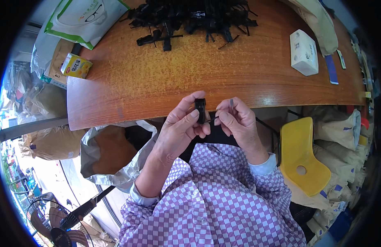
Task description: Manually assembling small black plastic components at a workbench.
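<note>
From my remote seat I see the left hand (180,127) pinching a small black plastic part (200,110) upright between thumb and fingers (189,106), closed firmly around it, just off the near edge of the wooden counter (157,78). The right hand (239,121) sits at about 3 o'clock from that part, its fingers narrowed on a thin grey pin (231,103) that stands upright above the fingertips; a fine black strand runs between the two hands, touching the part. Both hands hover over the person's lap, above the purple checked shirt (215,206). At 12 o'clock, across the counter, lies a heap of black plastic pieces (194,16). A white tissue box (304,52) rests at 2 o'clock, a small yellow carton (75,66) at 10 o'clock. A yellow chair (301,156) stands at 4 o'clock, a grey bag (112,156) at 8 o'clock
</note>
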A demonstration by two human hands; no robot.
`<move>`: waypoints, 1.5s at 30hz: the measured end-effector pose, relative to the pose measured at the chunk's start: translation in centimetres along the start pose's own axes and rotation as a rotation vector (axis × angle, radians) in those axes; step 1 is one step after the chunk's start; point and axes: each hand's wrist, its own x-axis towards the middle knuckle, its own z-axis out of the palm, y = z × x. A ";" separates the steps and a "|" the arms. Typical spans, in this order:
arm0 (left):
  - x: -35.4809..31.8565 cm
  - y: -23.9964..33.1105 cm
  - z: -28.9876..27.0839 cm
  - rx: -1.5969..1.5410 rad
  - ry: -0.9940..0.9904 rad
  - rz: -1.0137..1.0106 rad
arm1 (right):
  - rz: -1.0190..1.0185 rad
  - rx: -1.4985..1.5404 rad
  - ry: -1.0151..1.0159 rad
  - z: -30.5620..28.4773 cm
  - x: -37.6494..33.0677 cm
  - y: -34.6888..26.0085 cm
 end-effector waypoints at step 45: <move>-1.0 -1.0 -1.0 1.137 0.308 0.633 | 0.406 0.046 -0.052 5.5 1.5 0.3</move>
